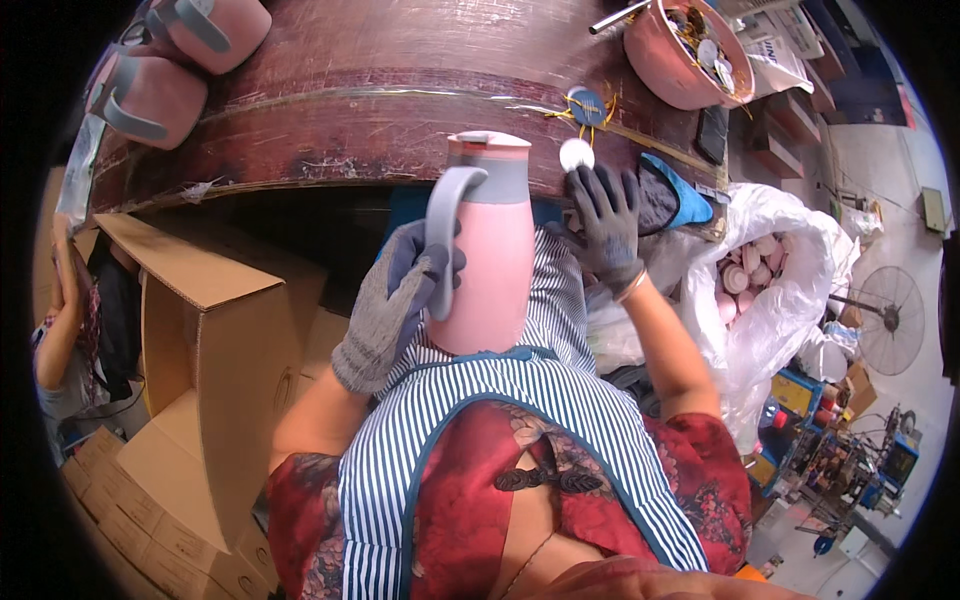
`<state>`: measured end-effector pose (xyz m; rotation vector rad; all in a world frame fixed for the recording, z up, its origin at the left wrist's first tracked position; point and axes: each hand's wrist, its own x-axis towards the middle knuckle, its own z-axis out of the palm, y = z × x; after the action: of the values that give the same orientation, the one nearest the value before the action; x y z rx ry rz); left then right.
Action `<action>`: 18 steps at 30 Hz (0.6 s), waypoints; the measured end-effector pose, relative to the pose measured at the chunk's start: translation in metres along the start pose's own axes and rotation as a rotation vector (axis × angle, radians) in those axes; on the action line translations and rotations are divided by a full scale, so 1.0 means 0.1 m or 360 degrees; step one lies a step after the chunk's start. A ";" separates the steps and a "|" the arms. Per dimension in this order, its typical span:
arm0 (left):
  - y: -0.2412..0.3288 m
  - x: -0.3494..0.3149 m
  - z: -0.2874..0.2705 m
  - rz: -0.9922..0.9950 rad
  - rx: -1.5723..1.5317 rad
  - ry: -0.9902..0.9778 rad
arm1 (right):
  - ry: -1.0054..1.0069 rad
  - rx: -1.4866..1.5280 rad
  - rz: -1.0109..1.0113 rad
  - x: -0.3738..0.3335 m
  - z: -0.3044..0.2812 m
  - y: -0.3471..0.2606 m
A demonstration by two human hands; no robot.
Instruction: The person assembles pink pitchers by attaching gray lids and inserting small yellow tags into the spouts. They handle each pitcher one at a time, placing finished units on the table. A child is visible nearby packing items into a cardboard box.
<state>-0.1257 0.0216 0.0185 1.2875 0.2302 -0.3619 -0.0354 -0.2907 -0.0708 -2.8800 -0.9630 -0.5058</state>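
A pink jug with a grey collar and grey handle stands upright at my lap, against my striped apron. My left hand, in a grey glove, is closed around its handle side. My right hand, gloved too, reaches to the table's near edge with its fingers stretched out. Its fingertips are beside a small white disc; whether they touch it I cannot tell. Just beyond lies a dark blue round tag with yellow string. A blue-and-grey cloth piece lies to the right of that hand.
Two more pink jugs are at the table's far left. A pink tub of tags and a dark phone sit at the right. A plastic bag holds pink lids. An open cardboard box and another person's arm are left.
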 end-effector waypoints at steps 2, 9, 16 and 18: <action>0.01 0.04 -0.06 0.0133 0.0222 -0.0046 | 0.0242 0.0072 0.0023 -0.18 0.18 0.05; -0.04 0.42 -0.19 0.0784 0.0934 -0.0002 | 0.0472 0.0676 0.0581 0.04 0.00 0.11; -0.14 0.47 -0.11 0.0735 0.0859 0.0071 | 0.0097 0.0755 0.0462 0.28 -0.40 0.38; -0.13 0.47 -0.11 0.0705 0.0795 0.0087 | -0.0104 -0.0094 0.0018 0.21 -0.32 0.17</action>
<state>-0.0869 0.0224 -0.0133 1.7932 -0.1126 0.0021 -0.0186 -0.2968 -0.0332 -2.9704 -0.9556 -0.4496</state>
